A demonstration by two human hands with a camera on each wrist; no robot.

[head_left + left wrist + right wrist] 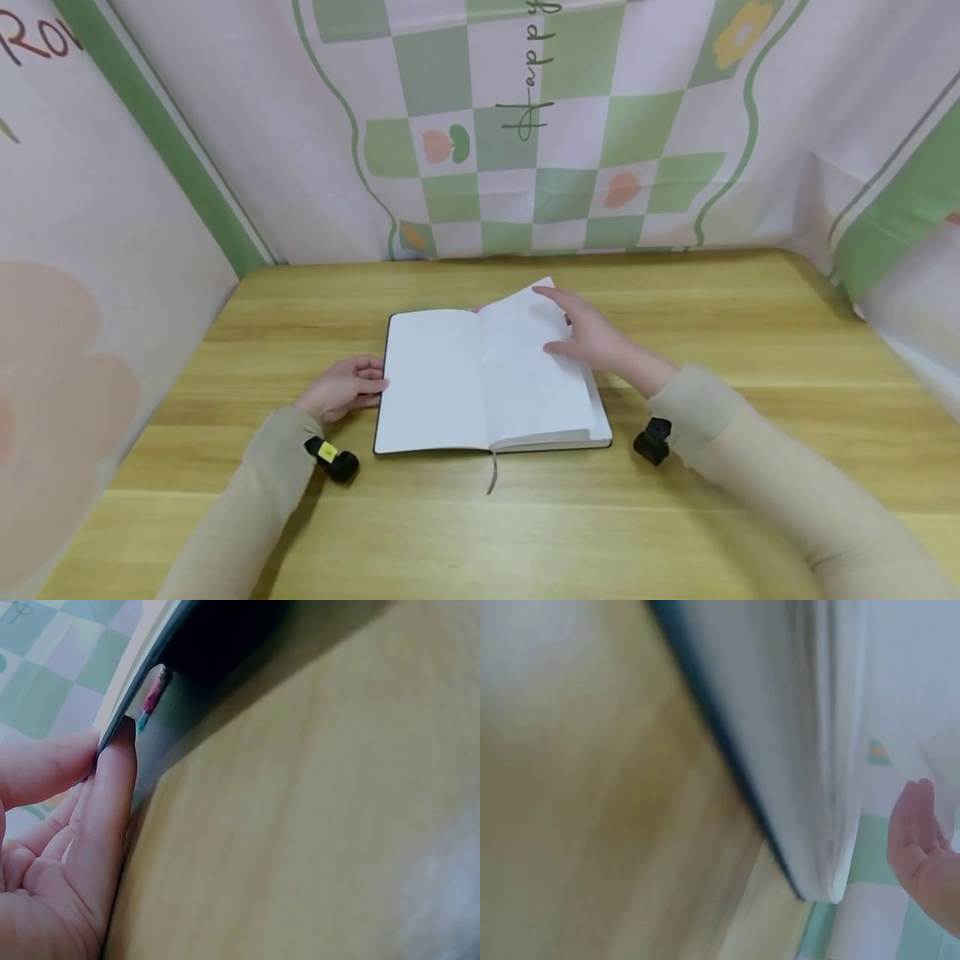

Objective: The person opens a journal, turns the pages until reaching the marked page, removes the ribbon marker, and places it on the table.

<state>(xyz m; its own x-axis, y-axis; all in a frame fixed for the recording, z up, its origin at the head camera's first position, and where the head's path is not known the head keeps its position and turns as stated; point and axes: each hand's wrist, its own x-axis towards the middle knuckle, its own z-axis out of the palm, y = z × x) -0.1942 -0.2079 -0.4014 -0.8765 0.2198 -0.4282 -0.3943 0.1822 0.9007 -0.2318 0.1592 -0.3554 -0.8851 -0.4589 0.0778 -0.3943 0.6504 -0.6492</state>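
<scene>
An open notebook (431, 379) with blank white pages and a dark cover lies on the wooden table. My left hand (348, 387) pinches its left edge; in the left wrist view the thumb (49, 769) is above the cover and a finger (109, 810) beneath. A small red and teal mark (154, 697) shows under the cover. My right hand (592, 329) holds the upper right part of a raised page (525, 367), thumb and forefinger on its face; the other fingers are mostly hidden. In the right wrist view, fingers (915, 825) stand beyond the page block (780, 727).
A grey ribbon marker (492, 475) hangs from the notebook's lower edge onto the wooden table (420, 542). Behind the table hangs a green and white checked cloth (502, 137). Black wrist cameras (652, 442) sit at both cuffs.
</scene>
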